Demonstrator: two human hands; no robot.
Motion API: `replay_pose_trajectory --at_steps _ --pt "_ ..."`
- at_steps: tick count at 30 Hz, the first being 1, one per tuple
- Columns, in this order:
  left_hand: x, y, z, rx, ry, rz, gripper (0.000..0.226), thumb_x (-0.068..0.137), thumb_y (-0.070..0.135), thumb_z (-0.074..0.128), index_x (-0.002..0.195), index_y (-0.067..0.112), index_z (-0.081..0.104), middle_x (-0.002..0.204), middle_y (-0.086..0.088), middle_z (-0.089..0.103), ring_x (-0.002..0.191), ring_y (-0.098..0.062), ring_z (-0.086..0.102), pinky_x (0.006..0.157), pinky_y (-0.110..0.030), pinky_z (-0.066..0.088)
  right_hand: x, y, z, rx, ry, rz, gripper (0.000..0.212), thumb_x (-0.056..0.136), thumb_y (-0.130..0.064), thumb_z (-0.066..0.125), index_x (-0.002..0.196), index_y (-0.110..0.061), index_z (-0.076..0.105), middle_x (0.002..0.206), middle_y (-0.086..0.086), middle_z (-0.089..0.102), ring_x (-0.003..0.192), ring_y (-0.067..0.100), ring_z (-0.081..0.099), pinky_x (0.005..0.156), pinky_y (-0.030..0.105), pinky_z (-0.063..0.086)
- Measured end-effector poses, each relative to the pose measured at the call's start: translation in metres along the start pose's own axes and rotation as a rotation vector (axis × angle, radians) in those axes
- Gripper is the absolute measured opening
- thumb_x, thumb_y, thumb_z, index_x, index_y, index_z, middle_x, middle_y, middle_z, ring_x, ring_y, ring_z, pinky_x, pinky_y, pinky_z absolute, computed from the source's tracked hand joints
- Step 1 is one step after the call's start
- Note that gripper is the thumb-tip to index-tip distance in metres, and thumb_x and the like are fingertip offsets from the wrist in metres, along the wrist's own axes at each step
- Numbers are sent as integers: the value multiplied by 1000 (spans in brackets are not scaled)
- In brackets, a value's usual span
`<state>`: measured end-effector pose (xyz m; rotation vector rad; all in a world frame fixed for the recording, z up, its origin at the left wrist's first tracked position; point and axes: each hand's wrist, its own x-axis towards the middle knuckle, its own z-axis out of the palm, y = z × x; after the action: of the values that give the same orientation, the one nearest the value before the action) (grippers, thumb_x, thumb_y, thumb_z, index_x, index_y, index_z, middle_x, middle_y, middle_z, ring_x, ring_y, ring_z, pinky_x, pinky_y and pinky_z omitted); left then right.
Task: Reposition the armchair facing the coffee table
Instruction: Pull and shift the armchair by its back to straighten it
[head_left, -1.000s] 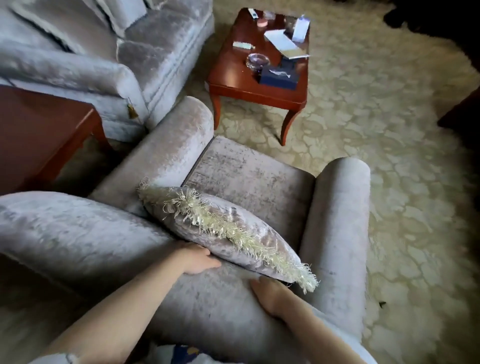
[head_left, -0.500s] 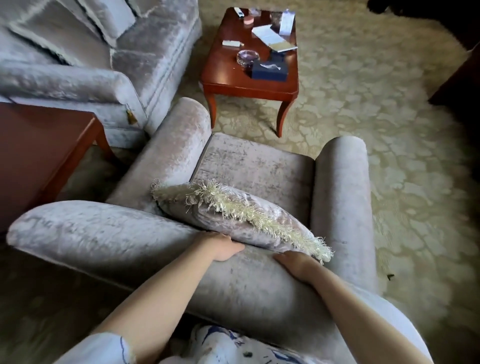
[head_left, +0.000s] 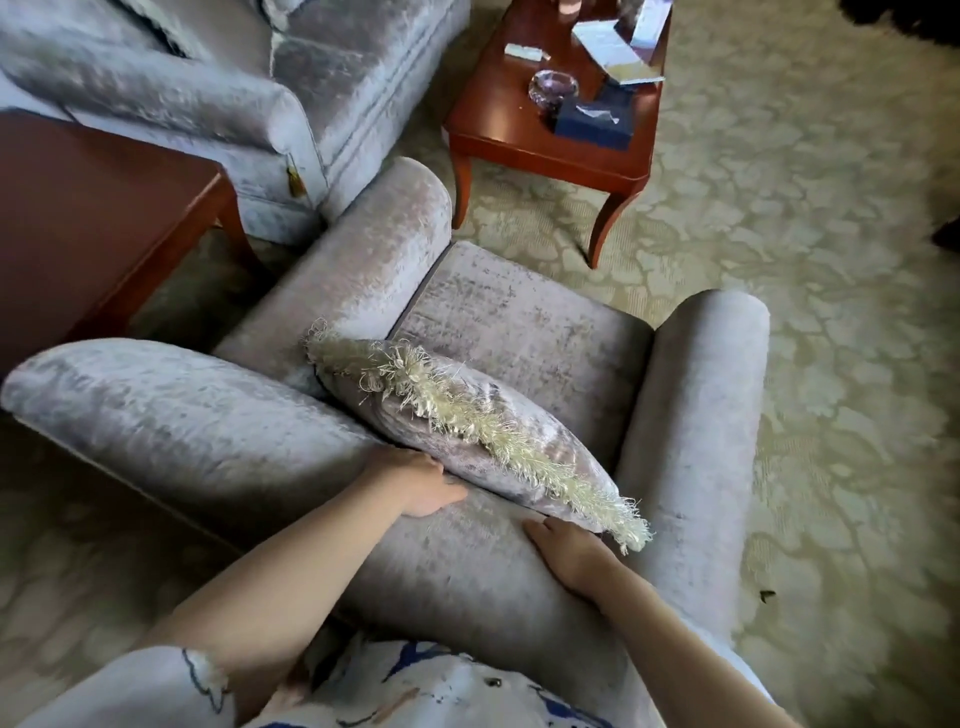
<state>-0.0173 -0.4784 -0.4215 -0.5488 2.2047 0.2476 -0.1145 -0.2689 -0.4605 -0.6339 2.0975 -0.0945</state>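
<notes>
Standing behind the armchair (head_left: 519, 322), you keep both hands on the crest of its backrest, the likeliest place from which to push or swivel a heavy seat without lifting it. Your left hand (head_left: 421, 483) lies palm down, fingers together and flat, against the lower edge of the cushion (head_left: 457, 426). Your right hand (head_left: 571, 556) is also flat with fingers together, its tips tucked under the fringe. The cushion leans on the backrest, probably left there because it does not hinder the push. The armchair stands on the carpet (head_left: 779, 208), its seat opening toward the near end of the coffee table (head_left: 545, 156) and seemingly aimed a little to that table's right. The armrest on your left is near the sofa (head_left: 337, 78), and the side table (head_left: 93, 208) is just beside the backrest. Count: one armchair with two armrests, one cushion, two hands, one coffee table with two legs showing, one sofa, one side table. On the coffee table are one glass ashtray (head_left: 553, 88), one dark box (head_left: 592, 122) and papers too jumbled to count.
</notes>
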Motion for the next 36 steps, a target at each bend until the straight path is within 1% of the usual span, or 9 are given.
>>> replay_pose_trajectory --at_steps 4,10,17,22,24,27,29,32,36 --pt "10 14 -6 -49 57 -38 81 86 67 18 146 16 35 154 -9 32 137 -27 34 109 -45 28 5 10 -20 -48 -27 -24 57 99 -51 25 137 -15 46 144 14 47 131 28 43 103 32 31" --pt "3 22 0 -42 75 -37 76 89 64 17 147 16 32 154 -11 31 136 -30 36 108 -44 30 -2 21 -16 40 -11 10 60 95 -60 27 137 -23 49 146 5 46 133 23 42 108 33 30" --pt "3 17 2 0 37 46 80 85 66 12 147 19 31 155 -10 28 138 -29 32 110 -45 27 -9 19 -15 87 5 44 63 94 -63 30 137 -22 49 147 6 45 134 24 41 108 32 28" --pt "5 18 3 -25 57 21 83 84 70 14 145 16 34 154 -10 31 137 -29 34 107 -44 28 -5 24 -13 127 -2 45 58 91 -63 35 124 -20 58 138 6 53 126 24 47 100 32 33" --pt "7 19 3 -37 71 13 80 84 69 18 141 18 40 151 -9 37 132 -28 40 102 -41 33 -2 26 -13 111 2 9 54 93 -59 35 117 -17 60 133 8 56 122 24 50 97 31 35" --pt "13 21 -3 -69 92 -19 73 83 68 24 135 23 46 144 -4 46 123 -25 49 89 -36 38 1 28 -18 60 -6 -33 50 98 -51 32 122 -15 57 131 12 56 122 27 50 98 31 36" --pt "15 25 -8 -115 111 -47 71 81 69 27 133 26 48 141 -3 49 119 -25 52 85 -35 39 4 29 -29 35 -39 -39 51 99 -49 29 129 -15 53 131 13 55 123 29 50 99 32 37" --pt "15 38 -12 -123 135 -74 70 83 67 28 135 25 48 143 -4 48 121 -26 51 86 -35 39 6 37 -39 49 -50 5 55 97 -54 31 126 -14 56 130 12 58 120 29 53 99 34 39" --pt "7 45 -8 -127 163 -63 68 88 62 27 139 21 45 146 -7 45 126 -27 48 92 -36 38 -4 53 -34 82 29 39 47 93 -58 35 115 -25 62 128 5 59 115 22 53 93 28 37"
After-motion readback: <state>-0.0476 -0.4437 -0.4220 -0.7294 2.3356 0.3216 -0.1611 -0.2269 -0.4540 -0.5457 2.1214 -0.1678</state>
